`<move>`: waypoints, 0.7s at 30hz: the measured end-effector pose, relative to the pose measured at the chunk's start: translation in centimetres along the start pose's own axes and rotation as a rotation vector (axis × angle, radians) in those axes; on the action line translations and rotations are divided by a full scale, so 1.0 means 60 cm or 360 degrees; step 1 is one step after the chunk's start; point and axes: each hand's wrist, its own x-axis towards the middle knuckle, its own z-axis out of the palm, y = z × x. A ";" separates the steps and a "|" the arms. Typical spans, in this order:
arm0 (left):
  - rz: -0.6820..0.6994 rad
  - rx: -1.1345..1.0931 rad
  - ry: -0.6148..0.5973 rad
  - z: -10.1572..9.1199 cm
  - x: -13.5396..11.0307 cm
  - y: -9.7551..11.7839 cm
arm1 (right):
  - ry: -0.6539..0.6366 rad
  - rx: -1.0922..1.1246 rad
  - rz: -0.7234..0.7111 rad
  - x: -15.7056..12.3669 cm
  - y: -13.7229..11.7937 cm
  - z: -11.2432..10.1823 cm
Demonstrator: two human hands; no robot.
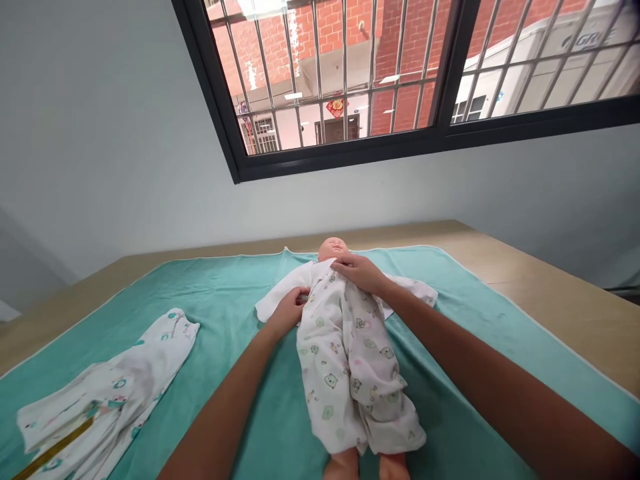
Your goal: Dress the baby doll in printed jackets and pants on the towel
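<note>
A baby doll point(334, 248) lies on its back on a teal cloth point(225, 287), head at the far end and bare feet nearest me. It wears a white long-sleeved top point(285, 290) with the sleeves spread out. White baby pants point(333, 360) printed with small animals cover its legs and reach up to its chest. My left hand point(290, 308) has its fingers curled at the left side of the pants near the top. Higher up, my right hand point(361, 272) is closed at the upper edge of the pants, below the doll's chin; its fingertips are partly hidden.
To the left lies another white printed garment point(120, 387), with a yellow strip point(55, 450) across it. Wooden table edges point(505, 267) show around the cloth. Behind stand a pale wall point(310, 207) and a dark-framed barred window point(345, 150).
</note>
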 end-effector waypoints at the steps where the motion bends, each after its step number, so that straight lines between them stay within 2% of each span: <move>1: 0.0058 -0.0001 -0.0023 0.001 -0.003 -0.005 | -0.0041 -0.0124 -0.0027 0.013 -0.007 0.000; 4: 0.0226 0.0110 0.0010 0.005 -0.010 -0.013 | -0.0356 -0.0499 -0.0174 0.054 -0.034 0.008; 7: 0.0237 0.0247 0.0085 0.014 -0.009 -0.013 | -0.0724 -0.0856 -0.0207 0.077 -0.066 0.028; 11: 0.0244 0.0246 0.0089 0.025 -0.003 -0.010 | -0.0938 -0.1256 -0.0268 0.078 -0.107 0.058; 14: 0.0260 0.0206 0.0103 0.028 -0.003 -0.004 | -0.0999 -0.1405 -0.0272 0.074 -0.122 0.067; 17: 0.0201 0.0034 0.0182 0.033 -0.003 0.005 | -0.0965 -0.1386 -0.0229 0.072 -0.121 0.061; 19: 0.0115 -0.0138 0.0214 0.039 -0.002 0.012 | -0.0852 -0.1306 -0.0164 0.073 -0.114 0.053; 21: 0.0020 -0.0323 0.0195 0.047 -0.002 0.017 | -0.0655 -0.1224 -0.0079 0.074 -0.103 0.046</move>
